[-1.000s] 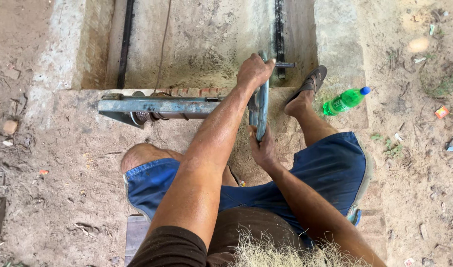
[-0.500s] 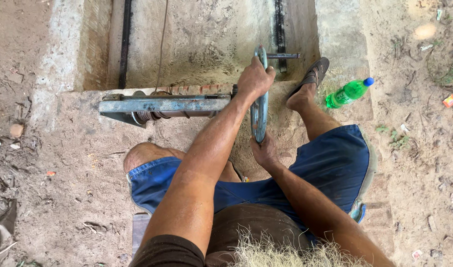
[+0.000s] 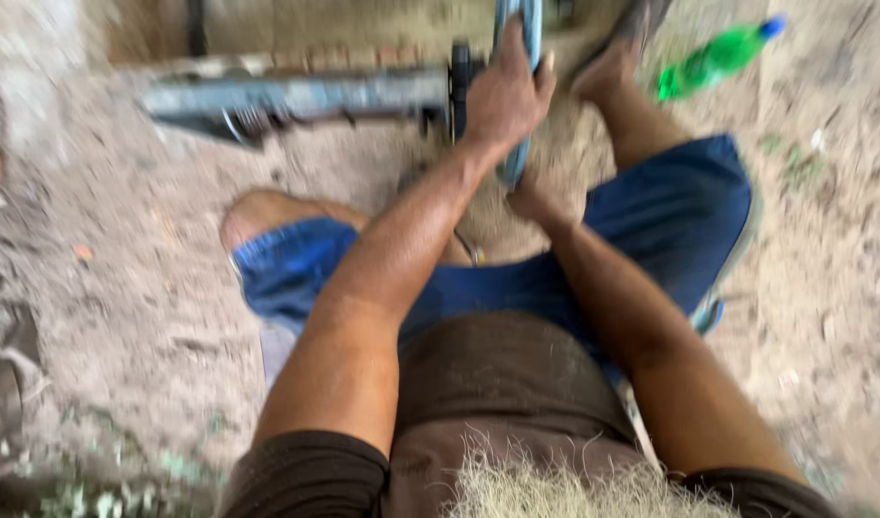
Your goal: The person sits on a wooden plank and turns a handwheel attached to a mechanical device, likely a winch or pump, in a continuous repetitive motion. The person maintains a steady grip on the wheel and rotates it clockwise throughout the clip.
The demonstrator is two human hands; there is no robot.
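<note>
You sat on bare dirt ground (image 3: 123, 317), looking down past a brown shirt (image 3: 498, 403) and blue shorts (image 3: 651, 221), with both arms stretched forward; the whole view was blurred.

Your right hand (image 3: 534, 203) was the nearer of the two, low and just past your lap. It touched the bottom edge of a blue-grey metal wheel (image 3: 517, 96) that stood upright and edge-on to you. The blur hid the fingers, so you could not tell whether they were curled round the rim or only pressed against it.

Your left hand (image 3: 502, 96) was farther out and higher, wrapped over the upper part of the same wheel, fingers closed round its rim and thumb on the near side.

The wheel stood between your legs, at the right end of a long grey-blue metal bar (image 3: 296, 96) that lay flat across the ground to your left. A dark fitting joined wheel and bar.

Just right of the wheel, your right foot (image 3: 608, 72) rested on the ground. Beyond it, a green plastic bottle (image 3: 713, 59) with a blue cap lay on its side, apart from the foot.

Farthest away, behind the bar, a pale concrete wall (image 3: 315, 24) rose, with a dark pipe (image 3: 197, 24) against it.
</note>
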